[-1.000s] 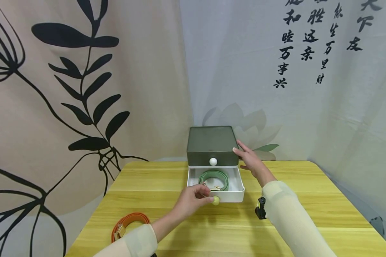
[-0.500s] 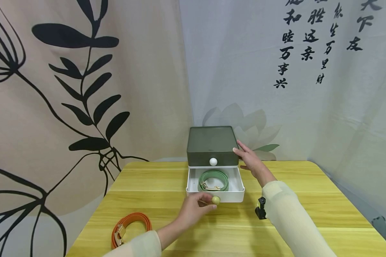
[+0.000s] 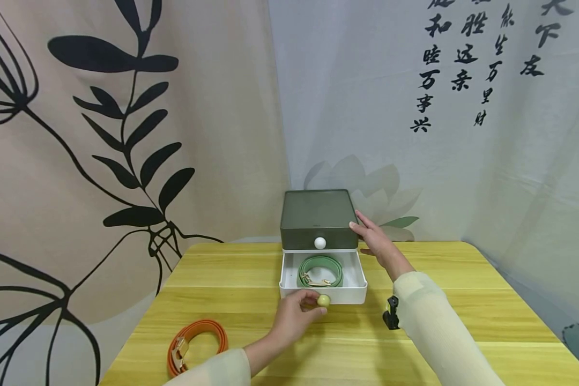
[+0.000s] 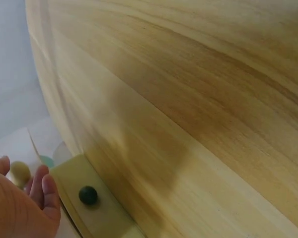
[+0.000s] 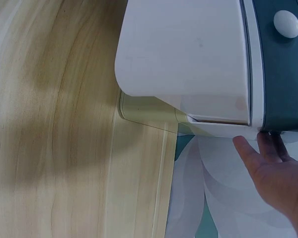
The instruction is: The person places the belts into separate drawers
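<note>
A small drawer box (image 3: 316, 209) with a dark green top section has its white drawer (image 3: 340, 296) pulled out. Inside that drawer lies a coiled green belt (image 3: 340, 268) with a gold-toned buckle. My left hand (image 3: 291, 316) is at the drawer's front, thumb below and curled fingers left of the round yellow-green knob (image 3: 324, 301), pinching it. In the left wrist view this knob shows between the fingers. My right hand (image 3: 378, 244) rests its fairly straight fingers against the box's right side; the right wrist view shows the fingertips (image 5: 243, 144) at that side.
An orange belt (image 3: 217, 328) with a gold-toned buckle lies coiled on the wooden table (image 3: 347, 354), left of my left forearm. The upper section has a white knob (image 3: 320, 243). Below the white drawer is a yellowish one with a dark green knob (image 4: 88, 195). A printed curtain (image 3: 231, 134) hangs behind.
My left hand has shifted slightly right and down, its thumb going from the knob's left side to underneath it. The drawer, both belts and my right hand stay where they were.
</note>
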A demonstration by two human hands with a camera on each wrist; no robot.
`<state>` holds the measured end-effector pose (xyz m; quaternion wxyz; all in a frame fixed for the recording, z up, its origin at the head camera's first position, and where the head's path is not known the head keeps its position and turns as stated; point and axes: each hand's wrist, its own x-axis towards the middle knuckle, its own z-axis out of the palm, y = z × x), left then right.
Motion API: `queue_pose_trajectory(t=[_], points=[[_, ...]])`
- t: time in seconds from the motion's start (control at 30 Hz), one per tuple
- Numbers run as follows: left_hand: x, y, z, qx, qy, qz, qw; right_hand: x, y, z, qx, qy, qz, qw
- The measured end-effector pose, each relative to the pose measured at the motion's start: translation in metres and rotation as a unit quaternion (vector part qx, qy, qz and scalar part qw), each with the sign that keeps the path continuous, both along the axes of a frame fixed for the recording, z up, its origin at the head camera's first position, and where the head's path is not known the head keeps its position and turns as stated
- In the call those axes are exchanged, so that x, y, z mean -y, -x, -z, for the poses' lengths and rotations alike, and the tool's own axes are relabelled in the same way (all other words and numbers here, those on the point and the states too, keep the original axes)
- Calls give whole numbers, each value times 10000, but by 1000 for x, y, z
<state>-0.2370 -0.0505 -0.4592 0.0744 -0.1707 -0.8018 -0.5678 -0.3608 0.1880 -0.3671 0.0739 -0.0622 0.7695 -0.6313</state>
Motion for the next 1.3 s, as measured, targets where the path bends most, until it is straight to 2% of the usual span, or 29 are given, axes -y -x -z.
queue_pose_trajectory(t=[0.37, 0.5, 0.67, 1.07, 1.3], points=[[-4, 4, 4, -196, -129, -153, 9996, 0, 0, -1, 9, -10, 13, 10000], [-6, 3, 2, -175, -109, -199, 9996, 1, -4, -7, 68, 8, -11, 10000], [-7, 5, 1, -189, -42, -313, 9993, 0, 1, -1, 46, -29, 11, 10000], [-7, 20, 0, -183, -43, -470, 9987, 0, 2, 1, 34, -34, 24, 10000], [-7, 33, -1, -202, -81, -634, 9978, 1, 2, 1, 39, 20, 13, 10000]])
